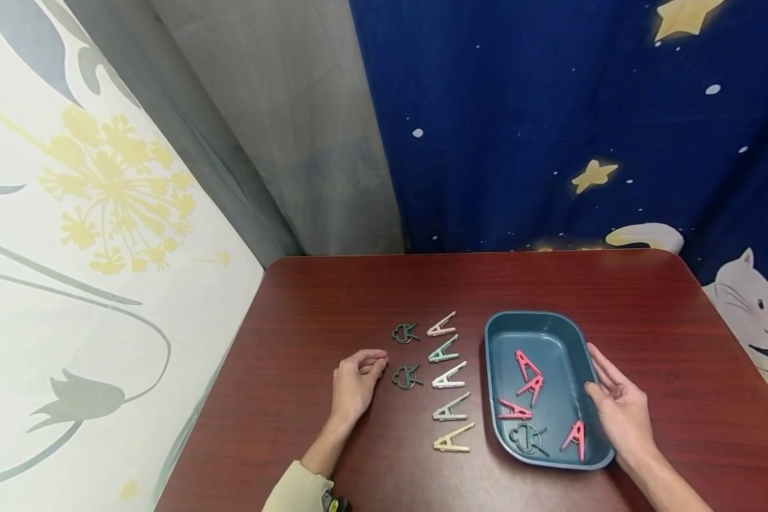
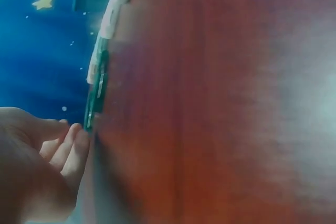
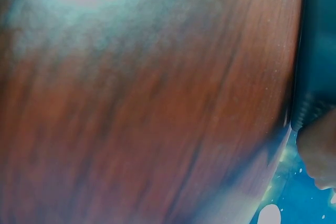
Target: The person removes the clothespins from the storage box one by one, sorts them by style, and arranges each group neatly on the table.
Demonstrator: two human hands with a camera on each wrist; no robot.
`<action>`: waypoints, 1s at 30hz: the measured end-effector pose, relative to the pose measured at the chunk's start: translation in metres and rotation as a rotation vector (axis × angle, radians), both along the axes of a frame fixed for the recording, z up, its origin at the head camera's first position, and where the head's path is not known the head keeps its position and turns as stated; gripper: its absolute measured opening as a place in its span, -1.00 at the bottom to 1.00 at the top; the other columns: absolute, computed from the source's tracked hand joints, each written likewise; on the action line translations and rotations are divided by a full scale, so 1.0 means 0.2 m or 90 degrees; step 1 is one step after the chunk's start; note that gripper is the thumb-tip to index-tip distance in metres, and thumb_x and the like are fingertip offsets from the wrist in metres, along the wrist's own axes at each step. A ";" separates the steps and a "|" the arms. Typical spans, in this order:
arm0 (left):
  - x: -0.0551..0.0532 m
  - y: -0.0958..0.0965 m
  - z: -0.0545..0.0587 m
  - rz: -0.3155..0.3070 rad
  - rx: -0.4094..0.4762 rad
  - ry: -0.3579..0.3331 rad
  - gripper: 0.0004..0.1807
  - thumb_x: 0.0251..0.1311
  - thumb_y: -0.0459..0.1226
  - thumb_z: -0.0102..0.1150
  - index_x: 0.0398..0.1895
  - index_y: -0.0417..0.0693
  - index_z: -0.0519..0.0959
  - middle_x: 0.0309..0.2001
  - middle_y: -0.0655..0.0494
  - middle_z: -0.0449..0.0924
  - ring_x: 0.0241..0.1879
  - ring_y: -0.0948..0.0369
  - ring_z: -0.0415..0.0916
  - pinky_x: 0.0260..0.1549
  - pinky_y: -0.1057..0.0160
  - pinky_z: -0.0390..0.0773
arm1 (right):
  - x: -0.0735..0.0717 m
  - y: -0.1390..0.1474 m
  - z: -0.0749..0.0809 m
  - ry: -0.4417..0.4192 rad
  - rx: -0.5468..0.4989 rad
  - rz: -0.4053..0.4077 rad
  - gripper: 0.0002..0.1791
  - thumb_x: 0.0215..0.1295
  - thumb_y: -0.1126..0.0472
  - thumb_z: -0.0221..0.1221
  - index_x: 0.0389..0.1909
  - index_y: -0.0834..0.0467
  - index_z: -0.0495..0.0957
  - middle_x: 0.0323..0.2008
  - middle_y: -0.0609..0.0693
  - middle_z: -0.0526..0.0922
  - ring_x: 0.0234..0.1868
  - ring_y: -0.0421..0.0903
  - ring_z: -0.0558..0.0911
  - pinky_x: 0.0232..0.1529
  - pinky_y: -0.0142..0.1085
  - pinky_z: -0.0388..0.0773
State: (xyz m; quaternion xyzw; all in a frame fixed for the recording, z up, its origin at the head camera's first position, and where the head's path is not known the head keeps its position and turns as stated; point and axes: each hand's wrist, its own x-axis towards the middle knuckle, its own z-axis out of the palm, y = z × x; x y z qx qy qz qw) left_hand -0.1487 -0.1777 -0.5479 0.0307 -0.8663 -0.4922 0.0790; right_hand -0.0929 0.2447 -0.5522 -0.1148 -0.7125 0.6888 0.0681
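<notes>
The left hand (image 1: 355, 387) is nearest to two green rings (image 1: 406, 377) on the bench (image 1: 333, 306). Both lie just off its fingertips toward the bench's right edge, one a little nearer the far edge, their tails pointing to the right edge. Its fingers are bent, thumb and tips narrowly set, with nothing seen between them. Further right, five pegs (image 1: 449, 385) stand in a file from the far edge toward the near side, each lying roughly crosswise.

Beyond them is the tray (image 1: 550, 348), its long axis also running far to near; the right hand (image 1: 624, 412) grips its right wall. Only the head view shows its contents: four pink pegs (image 1: 515, 411) and another ring (image 1: 528, 439). The left wrist view sees fingertips and rings edge-on, very close; I cannot tell whether they touch.
</notes>
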 end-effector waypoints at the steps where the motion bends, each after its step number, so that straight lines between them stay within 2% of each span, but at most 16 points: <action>1: -0.01 0.00 0.01 0.007 0.010 0.005 -0.87 0.38 -0.34 0.40 -0.06 -0.09 0.81 -0.22 0.18 0.84 -0.21 0.25 0.80 -0.22 0.34 0.73 | 0.00 0.00 0.00 0.000 -0.003 0.001 -0.30 0.51 0.48 0.10 0.62 0.18 0.26 0.42 -0.15 0.42 0.11 -0.64 0.56 -0.03 -0.68 0.51; 5: -0.07 0.02 0.06 0.018 0.056 0.032 -0.77 0.44 -0.38 0.31 0.09 -0.13 0.75 -0.05 0.12 0.82 0.00 0.12 0.77 0.02 0.25 0.70 | 0.00 0.00 0.00 -0.002 0.000 0.002 -0.30 0.51 0.47 0.09 0.63 0.16 0.26 0.42 -0.17 0.43 0.11 -0.63 0.56 -0.04 -0.67 0.52; 9: -0.13 0.05 0.14 0.003 0.117 0.065 -0.68 0.46 -0.42 0.27 0.22 -0.18 0.68 0.11 0.01 0.77 0.18 -0.01 0.69 0.20 0.14 0.61 | 0.01 0.00 0.01 -0.007 0.004 0.001 -0.30 0.51 0.46 0.10 0.62 0.14 0.27 0.43 -0.14 0.43 0.10 -0.63 0.56 -0.04 -0.67 0.52; 16: -0.20 0.18 0.29 -0.023 0.300 0.095 -0.61 0.48 -0.44 0.23 0.32 -0.26 0.60 0.24 -0.11 0.68 0.32 -0.08 0.57 0.26 0.25 0.55 | 0.01 0.00 0.01 -0.005 -0.001 0.001 -0.30 0.51 0.46 0.10 0.62 0.13 0.28 0.43 -0.13 0.43 0.11 -0.62 0.57 -0.06 -0.66 0.53; 20: -0.21 0.30 0.37 -0.033 0.377 0.085 -0.55 0.48 -0.40 0.25 0.39 -0.23 0.56 0.30 -0.05 0.65 0.35 0.04 0.55 0.27 0.27 0.53 | 0.01 0.00 0.00 -0.007 -0.002 0.002 -0.31 0.51 0.46 0.09 0.62 0.13 0.28 0.41 -0.18 0.45 0.09 -0.61 0.59 -0.07 -0.65 0.54; 22: -0.21 0.36 0.39 -0.044 0.415 0.075 -0.51 0.46 -0.40 0.27 0.42 -0.24 0.52 0.33 -0.06 0.62 0.38 0.05 0.52 0.29 0.25 0.52 | 0.01 0.00 0.01 -0.010 -0.003 0.003 -0.31 0.51 0.46 0.09 0.62 0.12 0.27 0.41 -0.19 0.45 0.08 -0.60 0.60 -0.08 -0.65 0.55; 30: -0.19 0.63 0.40 -0.098 0.601 -0.005 -0.43 0.44 -0.40 0.30 0.47 -0.28 0.46 0.39 -0.11 0.56 0.43 0.06 0.46 0.37 0.22 0.44 | 0.01 0.00 0.01 -0.020 0.013 0.003 -0.31 0.53 0.44 0.09 0.63 0.11 0.26 0.42 -0.17 0.43 0.06 -0.61 0.60 -0.09 -0.64 0.56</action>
